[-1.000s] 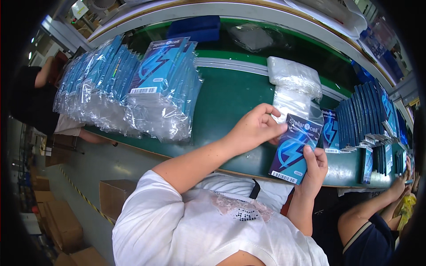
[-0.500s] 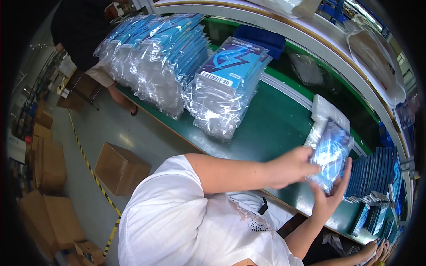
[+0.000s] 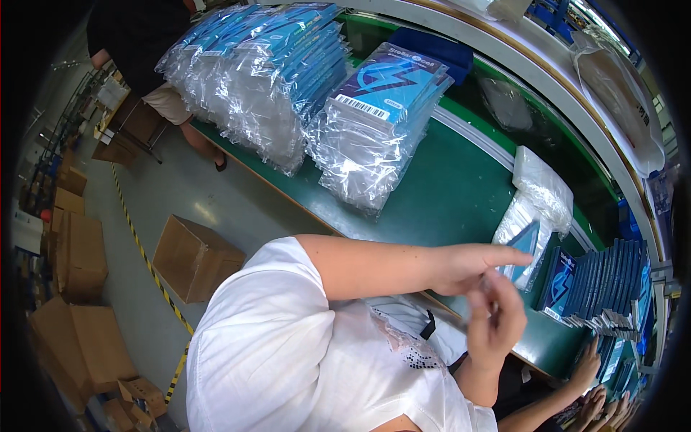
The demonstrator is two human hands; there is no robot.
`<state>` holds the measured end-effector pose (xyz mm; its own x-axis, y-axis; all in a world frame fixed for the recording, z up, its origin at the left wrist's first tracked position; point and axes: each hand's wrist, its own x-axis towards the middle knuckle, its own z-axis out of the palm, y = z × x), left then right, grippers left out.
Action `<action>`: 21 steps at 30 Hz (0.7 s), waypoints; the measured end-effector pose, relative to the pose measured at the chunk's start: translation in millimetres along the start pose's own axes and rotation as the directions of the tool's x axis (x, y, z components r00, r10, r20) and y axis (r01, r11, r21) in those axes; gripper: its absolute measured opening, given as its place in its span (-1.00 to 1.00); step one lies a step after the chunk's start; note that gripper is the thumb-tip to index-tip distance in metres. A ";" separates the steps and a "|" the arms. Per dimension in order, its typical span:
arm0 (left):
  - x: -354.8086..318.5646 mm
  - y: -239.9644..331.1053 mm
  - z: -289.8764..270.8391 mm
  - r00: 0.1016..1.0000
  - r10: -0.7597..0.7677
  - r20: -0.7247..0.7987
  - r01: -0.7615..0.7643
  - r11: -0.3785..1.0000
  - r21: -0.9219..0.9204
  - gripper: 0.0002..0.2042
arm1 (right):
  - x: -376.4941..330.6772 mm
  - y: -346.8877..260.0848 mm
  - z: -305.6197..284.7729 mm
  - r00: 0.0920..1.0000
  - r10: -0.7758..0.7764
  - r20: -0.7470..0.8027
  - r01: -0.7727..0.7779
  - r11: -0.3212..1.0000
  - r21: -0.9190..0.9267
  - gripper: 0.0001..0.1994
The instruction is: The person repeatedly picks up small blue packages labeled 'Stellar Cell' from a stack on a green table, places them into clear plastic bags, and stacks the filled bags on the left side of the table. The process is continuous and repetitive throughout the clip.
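My left hand (image 3: pixel 468 268) reaches across from the left, its fingers closed on a flat blue box (image 3: pixel 524 243). Most of that box is hidden behind the hand. Just below, my right hand (image 3: pixel 497 320) has its fingers bent, with the tips close to the left hand's fingers. Motion blurs it a little, and anything in its pinch is too small to make out. Beyond the box, a pile of clear plastic bags (image 3: pixel 543 183) lies on the green tabletop (image 3: pixel 432 187). To the right stands a row of blue boxes (image 3: pixel 601 277) on edge.
Tall stacks of bagged blue boxes (image 3: pixel 381 115) (image 3: pixel 266 79) fill the table's far left. A blue bin (image 3: pixel 439 57) sits behind them. At lower right, another person's hand (image 3: pixel 586 367) touches boxes. An open carton (image 3: pixel 194 259) stands on the floor beside yellow-black tape (image 3: pixel 155 277).
The bagged box between both hands has tilted and is now mostly behind my left hand. My right hand has moved left and toward me. The other person's hand has reached up to the boxes.
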<state>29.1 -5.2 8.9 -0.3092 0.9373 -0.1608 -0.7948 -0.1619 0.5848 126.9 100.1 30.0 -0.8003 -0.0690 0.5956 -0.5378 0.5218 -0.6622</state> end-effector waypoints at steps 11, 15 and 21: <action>-110.4 133.0 44.2 0.089 0.962 0.258 0.027 -0.262 0.965 -0.45 | 5.5 18.6 -9.7 0.994 0.110 -0.028 -0.098 0.957 0.274 -0.53; -131.0 149.3 0.7 0.329 0.936 0.124 0.588 -0.306 0.748 -0.49 | 7.5 25.0 -15.2 0.993 0.115 -0.010 -0.111 0.974 0.198 -0.68; -120.6 148.3 1.0 0.418 0.908 -0.007 0.607 -0.273 0.746 -0.51 | 12.9 63.3 -54.1 0.953 0.205 -0.223 -0.231 0.968 -0.101 -0.80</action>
<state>-51.0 -141.9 115.9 -0.8552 0.2422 0.4582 0.4188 0.8437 0.3357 96.9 178.3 20.4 -0.8140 0.2303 0.5333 -0.3084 0.6066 -0.7327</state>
